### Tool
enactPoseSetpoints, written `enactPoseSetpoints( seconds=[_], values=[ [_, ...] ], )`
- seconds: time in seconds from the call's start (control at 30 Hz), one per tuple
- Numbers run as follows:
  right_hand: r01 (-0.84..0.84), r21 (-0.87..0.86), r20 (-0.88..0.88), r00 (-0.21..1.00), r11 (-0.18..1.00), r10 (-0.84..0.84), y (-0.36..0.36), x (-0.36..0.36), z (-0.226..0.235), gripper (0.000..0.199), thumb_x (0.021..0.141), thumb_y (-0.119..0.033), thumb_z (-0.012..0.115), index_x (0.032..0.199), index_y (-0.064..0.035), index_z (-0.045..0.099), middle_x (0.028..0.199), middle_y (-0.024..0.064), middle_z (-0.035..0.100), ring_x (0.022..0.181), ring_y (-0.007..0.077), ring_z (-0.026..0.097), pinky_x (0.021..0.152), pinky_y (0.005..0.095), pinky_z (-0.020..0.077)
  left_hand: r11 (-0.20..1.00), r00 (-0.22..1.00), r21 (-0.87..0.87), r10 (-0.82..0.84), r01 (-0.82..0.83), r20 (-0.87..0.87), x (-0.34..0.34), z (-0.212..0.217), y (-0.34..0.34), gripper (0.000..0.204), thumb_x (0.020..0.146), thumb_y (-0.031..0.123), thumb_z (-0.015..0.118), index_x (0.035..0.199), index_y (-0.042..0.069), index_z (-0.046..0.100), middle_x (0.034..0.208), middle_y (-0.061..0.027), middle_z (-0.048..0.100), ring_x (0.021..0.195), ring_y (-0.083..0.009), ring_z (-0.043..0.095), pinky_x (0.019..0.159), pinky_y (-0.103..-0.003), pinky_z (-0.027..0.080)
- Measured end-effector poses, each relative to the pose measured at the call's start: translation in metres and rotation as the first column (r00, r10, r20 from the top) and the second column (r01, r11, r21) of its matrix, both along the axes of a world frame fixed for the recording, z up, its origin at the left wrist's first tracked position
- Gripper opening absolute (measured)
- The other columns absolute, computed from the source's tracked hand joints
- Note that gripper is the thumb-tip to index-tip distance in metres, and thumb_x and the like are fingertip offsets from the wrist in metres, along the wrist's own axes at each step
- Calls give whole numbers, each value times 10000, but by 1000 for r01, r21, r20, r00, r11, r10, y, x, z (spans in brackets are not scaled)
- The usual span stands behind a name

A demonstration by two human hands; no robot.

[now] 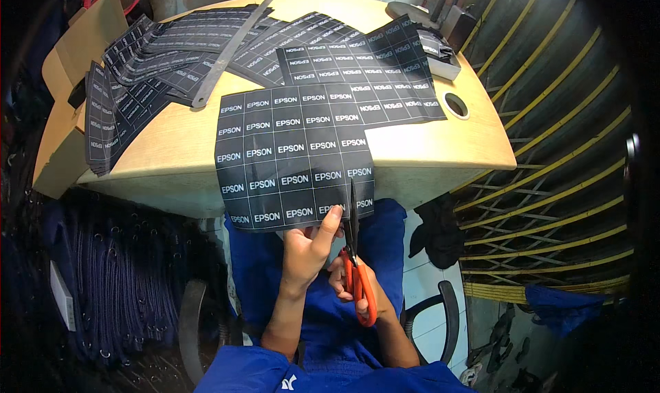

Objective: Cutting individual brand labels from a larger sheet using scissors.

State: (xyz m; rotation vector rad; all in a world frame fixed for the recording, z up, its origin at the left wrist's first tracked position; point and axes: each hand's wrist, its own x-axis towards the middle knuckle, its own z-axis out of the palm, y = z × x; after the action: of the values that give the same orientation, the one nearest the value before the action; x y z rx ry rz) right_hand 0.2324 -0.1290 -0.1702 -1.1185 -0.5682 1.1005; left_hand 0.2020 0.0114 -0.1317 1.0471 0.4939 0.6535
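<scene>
While L hand point(307, 247) pinches sheet point(294, 160), R hand point(352, 283) apparently works scissors point(356, 262).

Pale wooden table point(440, 142) (round hole point(456, 105) near its edge), dim surroundings.

Metal ruler point(237, 46) among cut label sheets point(141, 70)

Bright central tabletop, dark fisheye-bent edges
</scene>
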Motion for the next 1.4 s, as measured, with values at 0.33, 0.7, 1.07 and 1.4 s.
enactPoseSetpoints(
  seconds=[0.33,0.7,1.07,1.4],
  values=[
    [69,36,89,993,997,-72,1,-3,-8,548,836,-520,565,1045,-33,427,727,0,437,586,67,380,513,212,328,999,998,-33,-6,8,69,2,-6,-1,140,826,88,657,935,28,592,820,-10,607,652,-68,557,583,-213,461],
    [70,-17,77,995,997,-68,1,-4,-8,501,851,-523,543,995,-56,433,668,-16,425,541,50,368,466,193,306,999,998,-49,1,2,69,2,-3,-2,142,825,69,651,946,17,598,835,-21,611,692,-66,564,604,-213,460],
    [57,3,28,998,998,-57,1,-5,-9,513,863,-538,511,983,-44,440,651,-5,425,525,51,378,455,192,314,1000,995,-9,-7,8,95,0,-2,0,104,824,60,640,909,16,597,785,-15,603,658,-66,557,578,-215,451],
    [61,24,-15,998,998,-60,3,-9,-8,535,861,-557,508,976,-40,429,645,0,418,507,46,365,439,188,303,1000,997,-11,22,-21,67,1,-1,-1,94,812,78,660,867,35,597,733,-1,590,593,-53,535,527,-202,432]
  ],
)
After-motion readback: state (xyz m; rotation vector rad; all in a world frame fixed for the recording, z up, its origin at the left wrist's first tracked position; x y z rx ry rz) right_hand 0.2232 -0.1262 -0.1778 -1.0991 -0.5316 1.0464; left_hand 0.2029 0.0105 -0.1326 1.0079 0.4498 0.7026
